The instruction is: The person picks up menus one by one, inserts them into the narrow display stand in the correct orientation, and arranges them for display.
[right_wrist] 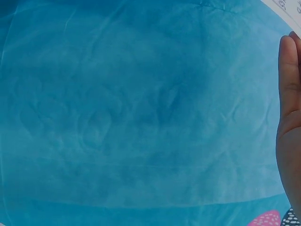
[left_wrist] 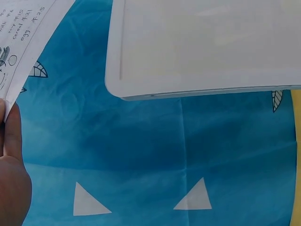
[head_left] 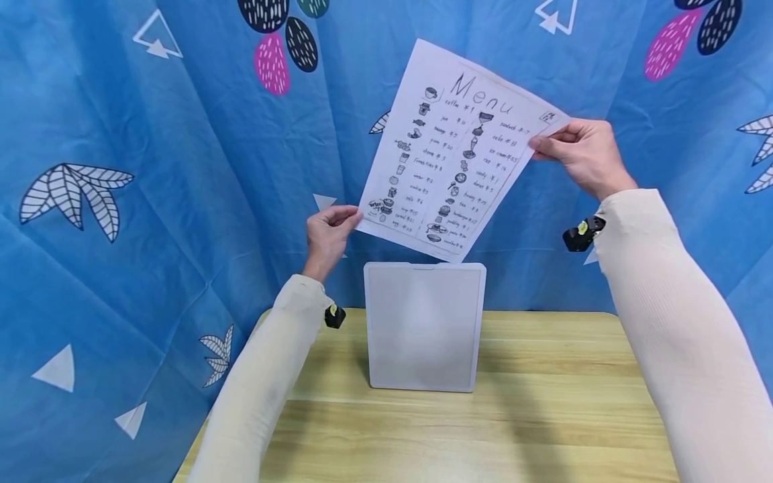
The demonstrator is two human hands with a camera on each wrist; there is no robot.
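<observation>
A white paper menu point(head_left: 447, 161), hand-lettered with small food drawings and prices, is held up tilted in front of the curtain. My left hand point(head_left: 328, 238) pinches its lower left corner between thumb and fingers. Higher up, my right hand point(head_left: 588, 154) pinches the upper right corner. Just below the sheet, a white rectangular board with a raised rim point(head_left: 425, 329) stands upright on the table. In the left wrist view, the paper's corner point(left_wrist: 28, 52) shows between my fingertips, beside the board point(left_wrist: 202, 47). Only a sliver of the sheet point(right_wrist: 288, 10) shows in the right wrist view.
A light wood-grain table point(head_left: 543, 389) lies below, its far edge close to the backdrop. The blue patterned curtain point(head_left: 181, 255) hangs behind and along the left side. Small black cameras point(head_left: 582, 235) are strapped at both wrists.
</observation>
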